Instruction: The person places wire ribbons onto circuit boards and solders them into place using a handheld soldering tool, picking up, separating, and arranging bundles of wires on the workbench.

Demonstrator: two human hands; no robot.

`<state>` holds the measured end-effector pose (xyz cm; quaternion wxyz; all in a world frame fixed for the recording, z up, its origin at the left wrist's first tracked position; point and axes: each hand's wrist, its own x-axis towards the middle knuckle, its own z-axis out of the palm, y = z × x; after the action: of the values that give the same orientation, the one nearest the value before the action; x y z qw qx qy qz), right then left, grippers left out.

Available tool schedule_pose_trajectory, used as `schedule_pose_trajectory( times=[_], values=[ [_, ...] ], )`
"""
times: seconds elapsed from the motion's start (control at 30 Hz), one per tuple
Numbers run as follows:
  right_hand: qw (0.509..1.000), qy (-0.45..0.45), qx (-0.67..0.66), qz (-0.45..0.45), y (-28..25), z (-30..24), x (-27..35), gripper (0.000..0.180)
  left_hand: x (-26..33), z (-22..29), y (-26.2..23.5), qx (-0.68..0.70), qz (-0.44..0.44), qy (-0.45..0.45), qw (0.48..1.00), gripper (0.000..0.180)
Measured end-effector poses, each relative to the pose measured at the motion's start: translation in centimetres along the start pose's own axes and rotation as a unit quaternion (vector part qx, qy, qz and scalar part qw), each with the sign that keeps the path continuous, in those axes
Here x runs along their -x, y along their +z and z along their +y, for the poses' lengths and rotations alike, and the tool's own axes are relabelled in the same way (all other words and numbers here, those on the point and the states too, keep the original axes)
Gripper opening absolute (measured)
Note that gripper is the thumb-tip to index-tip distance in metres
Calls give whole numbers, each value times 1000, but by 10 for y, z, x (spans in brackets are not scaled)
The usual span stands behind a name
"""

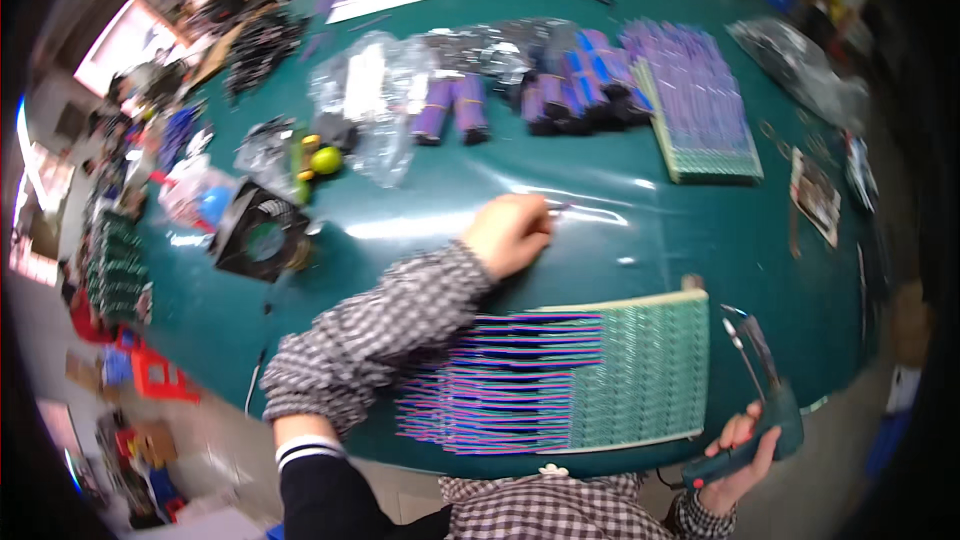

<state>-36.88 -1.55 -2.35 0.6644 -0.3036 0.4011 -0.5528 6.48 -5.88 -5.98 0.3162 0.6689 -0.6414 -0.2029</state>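
In front of me lies a green circuit board panel (645, 370) with rows of small boards. Purple, blue and pink wires (500, 380) run leftward from it in rows. My right hand (745, 455), at the panel's lower right corner, is wrapped round the dark green handle of a soldering gun (785, 425), whose thin metal tip points up and away. My left hand (510, 235) is over the table beyond the panel, its fingers closed and slightly blurred. A small dark thin thing shows at its fingertips, too small to name.
Tied purple wire bundles (470, 110) and clear plastic bags (375, 90) lie at the back. A second wired panel (710, 155) is at the far right. A black square fan (262, 232) stands at left, near a yellow-green ball (325, 160). A red stool (160, 375) is beyond the table's left edge.
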Motion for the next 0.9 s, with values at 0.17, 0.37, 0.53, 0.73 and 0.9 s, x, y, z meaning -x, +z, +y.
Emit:
schedule_pose_trajectory(
  times=[0.17,0.37,0.53,0.73,0.9],
  values=[
    [1000,-16,3,-19,-16,-2,9,54,-17,15,-15,-23,-50,-12,998,19],
    [1000,-10,-4,-21,0,-1,16,50,-37,12,14,-71,-35,-81,994,20],
    [1000,-13,12,-1,0,-2,22,46,-28,20,19,-19,-1,-75,997,21],
    [1000,3,12,-12,-9,1,22,54,-26,20,21,-74,-4,-96,993,19],
    [999,6,21,-24,-2,1,23,55,-37,19,17,-43,-63,-116,990,15]
  ],
)
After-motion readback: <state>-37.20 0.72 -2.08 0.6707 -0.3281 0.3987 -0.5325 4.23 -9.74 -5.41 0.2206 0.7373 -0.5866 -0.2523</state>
